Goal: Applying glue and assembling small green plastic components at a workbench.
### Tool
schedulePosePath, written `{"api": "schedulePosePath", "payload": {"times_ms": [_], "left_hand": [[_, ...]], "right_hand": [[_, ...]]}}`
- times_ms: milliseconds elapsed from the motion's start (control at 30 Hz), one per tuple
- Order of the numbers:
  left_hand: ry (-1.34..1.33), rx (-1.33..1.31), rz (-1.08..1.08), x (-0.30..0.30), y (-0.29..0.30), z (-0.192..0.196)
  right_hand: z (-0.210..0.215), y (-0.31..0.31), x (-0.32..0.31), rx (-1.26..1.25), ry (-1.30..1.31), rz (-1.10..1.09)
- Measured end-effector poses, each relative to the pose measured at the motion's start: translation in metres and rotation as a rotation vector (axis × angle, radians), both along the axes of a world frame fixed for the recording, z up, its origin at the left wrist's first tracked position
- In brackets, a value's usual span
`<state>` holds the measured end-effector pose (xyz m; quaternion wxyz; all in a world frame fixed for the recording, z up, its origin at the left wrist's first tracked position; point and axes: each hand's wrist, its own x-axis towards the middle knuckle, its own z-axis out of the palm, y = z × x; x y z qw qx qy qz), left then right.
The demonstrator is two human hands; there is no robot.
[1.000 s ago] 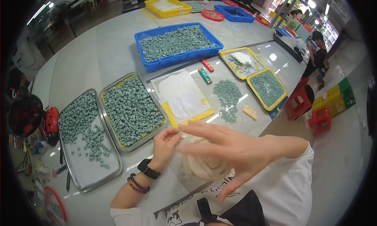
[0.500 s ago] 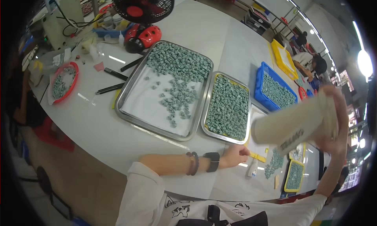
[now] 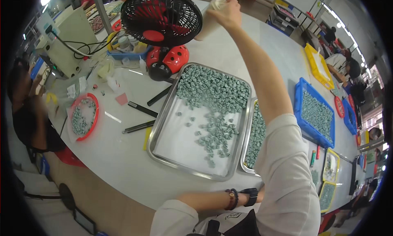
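At the far middle of the table, my right hand [image 3: 230,14] grips a beige tumbler [image 3: 209,26] near its pale lid. The black fan hides part of the tumbler, which looks tilted and slightly blurred. Close to my body, my left hand [image 3: 261,194] lies low near the table's near edge; my right sleeve covers its fingers. Beyond my left hand is a large metal tray [image 3: 172,137] with a white lining and many small green stones [image 3: 213,88]. A second metal tray [image 3: 245,160] of green stones is partly behind my right arm.
A ladybug-shaped base [image 3: 168,60] carries a black fan [image 3: 161,17]. Left of the large tray lie black pens [image 3: 141,126] and a red-rimmed round tray [image 3: 96,117]. A blue basket [image 3: 297,109] and yellow trays [image 3: 317,68] stand at the right. A person [image 3: 30,113] sits at far left.
My right hand has carried the tumbler from the right side across to the far middle, beside the fan. The view has turned rightward-shifting the trays, and my right arm now covers my left hand's fingers.
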<state>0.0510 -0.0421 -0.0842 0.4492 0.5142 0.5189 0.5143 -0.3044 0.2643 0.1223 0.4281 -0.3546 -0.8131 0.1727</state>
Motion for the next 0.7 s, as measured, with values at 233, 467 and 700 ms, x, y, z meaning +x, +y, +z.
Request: {"api": "schedulePosePath", "payload": {"times_ms": [233, 467, 700], "left_hand": [[0.02, -0.181, 0.034, -0.049, -0.001, 0.016], [0.02, -0.251, 0.069, -0.06, 0.004, 0.024], [0.061, -0.256, 0.067, -0.062, 0.009, 0.031]], "right_hand": [[-0.041, 0.019, -0.085, -0.145, -0.094, 0.207], [-0.076, 0.077, -0.137, 0.167, -0.19, 0.464], [-0.054, 0.069, -0.083, 0.222, -0.112, 0.478]]}}
